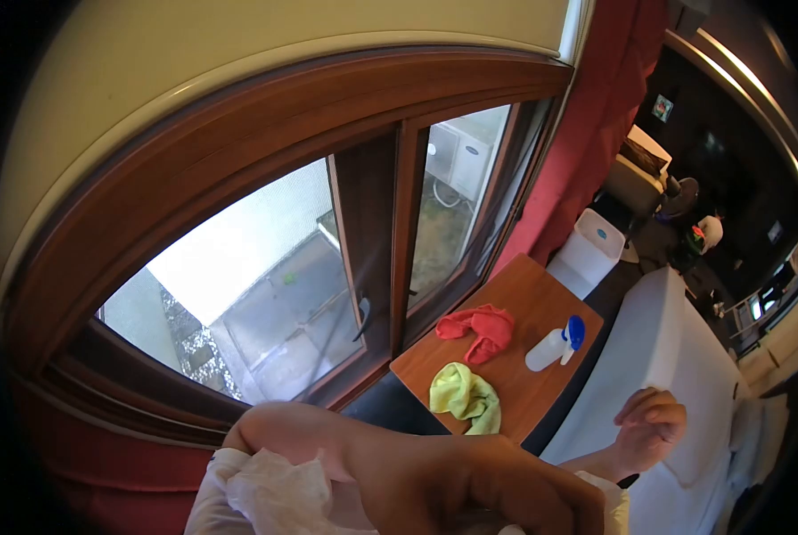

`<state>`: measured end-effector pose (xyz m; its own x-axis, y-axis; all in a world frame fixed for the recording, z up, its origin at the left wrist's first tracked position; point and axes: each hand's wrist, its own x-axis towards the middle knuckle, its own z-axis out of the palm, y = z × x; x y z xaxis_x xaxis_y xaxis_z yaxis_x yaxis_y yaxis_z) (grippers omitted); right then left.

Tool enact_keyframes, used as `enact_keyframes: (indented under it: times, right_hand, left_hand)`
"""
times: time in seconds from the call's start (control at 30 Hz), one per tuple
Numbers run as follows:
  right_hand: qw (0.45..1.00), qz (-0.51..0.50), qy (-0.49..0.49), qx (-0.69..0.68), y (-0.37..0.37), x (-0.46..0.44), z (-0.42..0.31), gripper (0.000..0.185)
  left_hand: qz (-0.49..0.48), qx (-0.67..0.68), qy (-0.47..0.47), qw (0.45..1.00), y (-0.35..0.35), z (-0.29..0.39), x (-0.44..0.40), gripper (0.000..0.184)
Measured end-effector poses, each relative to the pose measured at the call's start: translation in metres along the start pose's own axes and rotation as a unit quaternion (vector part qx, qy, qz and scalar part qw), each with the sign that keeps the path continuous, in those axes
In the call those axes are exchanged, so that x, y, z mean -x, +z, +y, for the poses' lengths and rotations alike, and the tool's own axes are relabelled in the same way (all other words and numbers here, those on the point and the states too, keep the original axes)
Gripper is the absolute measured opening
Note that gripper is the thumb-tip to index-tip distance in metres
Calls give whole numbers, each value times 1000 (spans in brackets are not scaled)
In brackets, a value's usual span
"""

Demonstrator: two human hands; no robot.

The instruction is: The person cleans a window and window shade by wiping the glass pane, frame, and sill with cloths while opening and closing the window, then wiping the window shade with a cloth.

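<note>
Across the bottom centre reaches my left hand [488, 481], large and close to the camera, its fingers curled downward. A small whitish bit shows beneath them, but what they grip is cut off by the frame edge. Farther right, my right hand [653, 430] is raised with loosely bent fingers and nothing visible in it. Beyond the hands, a wooden table [531, 299] bears a crumpled red cloth [481, 330], a crumpled yellow-green cloth [464, 397] and a white spray bottle [546, 350] with a blue head.
A brown-framed window [274, 276] fills the left and middle, beside a red curtain [586, 143]. Behind the table stands a white bin [595, 241]. A white sofa-like piece [644, 348] runs along the right. Chairs and furniture stand in the dark room beyond.
</note>
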<state>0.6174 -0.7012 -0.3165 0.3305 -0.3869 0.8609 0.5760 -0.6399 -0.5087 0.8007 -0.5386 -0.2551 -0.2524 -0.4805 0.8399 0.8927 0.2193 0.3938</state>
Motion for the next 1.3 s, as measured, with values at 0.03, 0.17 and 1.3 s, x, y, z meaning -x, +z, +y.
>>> enact_keyframes:
  times: [0.03, 0.17, 1.3]
  right_hand:
    - [999, -28, 12, -21, 1, 0, 2, 40]
    - [937, -326, -56, -113, 8, -21, 12, 46]
    - [890, -270, -183, -318, 77, -44, -34, 10]
  left_hand:
    - [4, 0, -12, 1000, 2, 1, 0, 34]
    - [77, -133, -13, 988, 15, 7, 10, 35]
    - [266, -499, -151, 811, 18, 33, 41, 39]
